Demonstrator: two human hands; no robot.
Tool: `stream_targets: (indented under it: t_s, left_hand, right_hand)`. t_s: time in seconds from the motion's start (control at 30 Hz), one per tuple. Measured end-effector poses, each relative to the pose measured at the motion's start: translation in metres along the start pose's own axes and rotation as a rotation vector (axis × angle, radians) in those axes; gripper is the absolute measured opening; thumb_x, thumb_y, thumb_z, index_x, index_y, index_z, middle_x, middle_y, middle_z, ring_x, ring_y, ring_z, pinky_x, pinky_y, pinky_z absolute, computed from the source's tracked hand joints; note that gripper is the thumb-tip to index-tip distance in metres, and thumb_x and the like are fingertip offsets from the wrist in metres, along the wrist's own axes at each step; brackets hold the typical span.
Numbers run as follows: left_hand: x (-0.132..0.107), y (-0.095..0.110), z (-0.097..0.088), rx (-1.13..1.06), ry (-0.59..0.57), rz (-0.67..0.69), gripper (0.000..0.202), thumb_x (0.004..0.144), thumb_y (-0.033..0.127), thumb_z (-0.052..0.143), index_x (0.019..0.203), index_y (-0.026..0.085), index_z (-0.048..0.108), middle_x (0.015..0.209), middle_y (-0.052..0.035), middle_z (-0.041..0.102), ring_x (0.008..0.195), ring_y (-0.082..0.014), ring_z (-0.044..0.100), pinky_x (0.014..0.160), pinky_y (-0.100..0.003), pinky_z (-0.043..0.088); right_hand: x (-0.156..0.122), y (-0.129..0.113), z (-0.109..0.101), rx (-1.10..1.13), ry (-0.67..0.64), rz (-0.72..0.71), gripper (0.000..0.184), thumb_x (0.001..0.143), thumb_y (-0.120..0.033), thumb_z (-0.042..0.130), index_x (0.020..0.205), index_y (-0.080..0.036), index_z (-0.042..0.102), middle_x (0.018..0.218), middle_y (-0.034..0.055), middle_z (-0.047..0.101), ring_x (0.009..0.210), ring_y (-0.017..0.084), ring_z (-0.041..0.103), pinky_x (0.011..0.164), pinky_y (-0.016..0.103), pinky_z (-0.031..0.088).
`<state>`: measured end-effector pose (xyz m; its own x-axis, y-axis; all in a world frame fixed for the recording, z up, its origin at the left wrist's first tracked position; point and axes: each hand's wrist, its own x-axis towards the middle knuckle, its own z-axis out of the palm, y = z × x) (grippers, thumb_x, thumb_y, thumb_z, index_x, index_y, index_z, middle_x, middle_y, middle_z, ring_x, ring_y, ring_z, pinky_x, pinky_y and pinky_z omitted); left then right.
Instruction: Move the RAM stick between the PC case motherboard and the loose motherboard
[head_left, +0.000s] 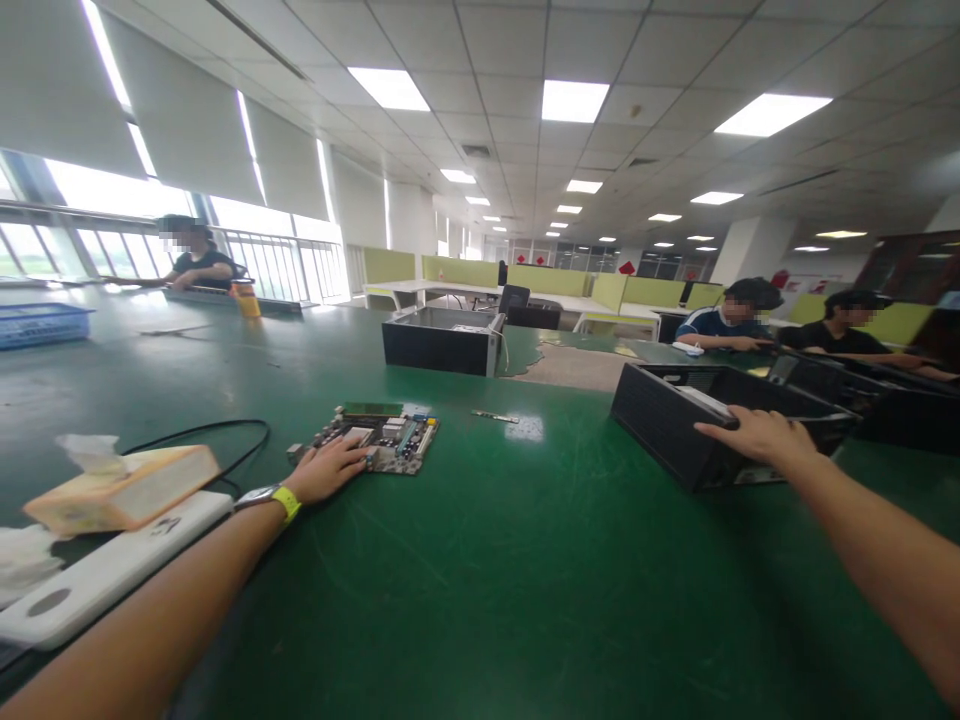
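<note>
A computer motherboard (394,436) lies flat on the green table (480,560). My left hand (330,468), with a yellow-strapped watch on the wrist, rests on the board's near left corner, fingers stretched over its edge. My right hand (754,434) lies on the top edge of an open black computer case (675,425) at the right, fingers extended along the rim. A small strip-like part (495,416) lies on the table between board and case.
A tissue box (124,490) and a white flat device (97,575) sit at the left, with a black cable (217,432) behind. A second open case (442,342) stands further back, a blue basket (41,325) far left. Three people sit at the table's far sides.
</note>
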<state>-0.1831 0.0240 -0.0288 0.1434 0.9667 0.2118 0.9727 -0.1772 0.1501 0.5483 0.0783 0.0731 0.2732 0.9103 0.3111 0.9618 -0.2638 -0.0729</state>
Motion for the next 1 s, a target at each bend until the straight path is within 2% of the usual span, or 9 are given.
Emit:
stream_targets:
  t_s: [0.13,0.3,0.4,0.5,0.6,0.77,1.0]
  left_hand:
    - [0.001,-0.002,0.0,-0.006,-0.047,0.001,0.054,0.08,0.059,0.035,0.119,0.029,0.058,0.133,-0.0049,0.047,0.125,-0.0287,0.037,0.104,-0.044,0.025]
    - [-0.001,-0.003,-0.002,0.002,-0.043,-0.008,0.052,0.083,0.052,0.034,0.124,0.027,0.054,0.14,-0.0057,0.04,0.128,-0.0308,0.033,0.105,-0.046,0.024]
    - [-0.002,0.001,-0.01,0.02,0.046,-0.009,0.052,0.085,0.047,0.033,0.13,0.025,0.048,0.141,-0.0059,0.037,0.129,-0.0294,0.033,0.106,-0.043,0.024]
    - [0.0,0.014,-0.02,0.056,0.172,-0.011,0.051,0.085,0.044,0.035,0.126,0.021,0.052,0.139,-0.0081,0.039,0.125,-0.0287,0.036,0.105,-0.041,0.027]
    - [0.007,0.041,-0.028,0.078,0.274,0.018,0.047,0.085,0.045,0.037,0.12,0.023,0.056,0.135,-0.0087,0.043,0.121,-0.0283,0.04,0.103,-0.043,0.029]
    - [0.019,0.105,-0.041,0.013,0.358,0.175,0.04,0.085,0.045,0.041,0.116,0.027,0.059,0.13,-0.0061,0.047,0.12,-0.0246,0.041,0.102,-0.041,0.031]
    - [0.022,0.204,-0.081,-0.114,0.41,0.408,0.03,0.087,0.038,0.043,0.111,0.029,0.06,0.128,-0.0036,0.048,0.12,-0.0236,0.039,0.101,-0.043,0.031]
  right_hand:
    - [-0.003,-0.004,0.0,-0.032,-0.038,-0.026,0.089,0.064,-0.078,0.046,0.125,-0.013,0.052,0.114,0.0293,0.054,0.107,0.043,0.049,0.082,0.054,0.029]
    - [-0.019,-0.009,0.008,-0.049,0.148,-0.056,0.079,0.068,-0.073,0.044,0.121,-0.016,0.056,0.111,0.0212,0.059,0.103,0.038,0.051,0.083,0.049,0.035]
    - [-0.037,-0.021,0.01,-0.046,0.237,-0.068,0.076,0.067,-0.074,0.043,0.115,-0.018,0.06,0.103,0.0182,0.061,0.098,0.035,0.053,0.083,0.046,0.035]
    - [-0.062,-0.041,0.005,-0.027,0.298,-0.064,0.074,0.067,-0.074,0.044,0.113,-0.019,0.062,0.097,0.0153,0.061,0.096,0.032,0.052,0.083,0.043,0.035]
    - [-0.095,-0.066,-0.005,-0.003,0.337,-0.088,0.07,0.069,-0.071,0.044,0.111,-0.019,0.063,0.094,0.0129,0.06,0.095,0.03,0.052,0.084,0.041,0.034]
    - [-0.163,-0.11,-0.026,0.065,0.403,-0.205,0.065,0.073,-0.069,0.042,0.108,-0.018,0.064,0.094,0.0116,0.059,0.093,0.028,0.05,0.086,0.041,0.034]
    - [-0.27,-0.184,-0.059,0.184,0.451,-0.345,0.058,0.076,-0.064,0.045,0.108,-0.019,0.063,0.094,0.012,0.058,0.093,0.029,0.049,0.087,0.045,0.035]
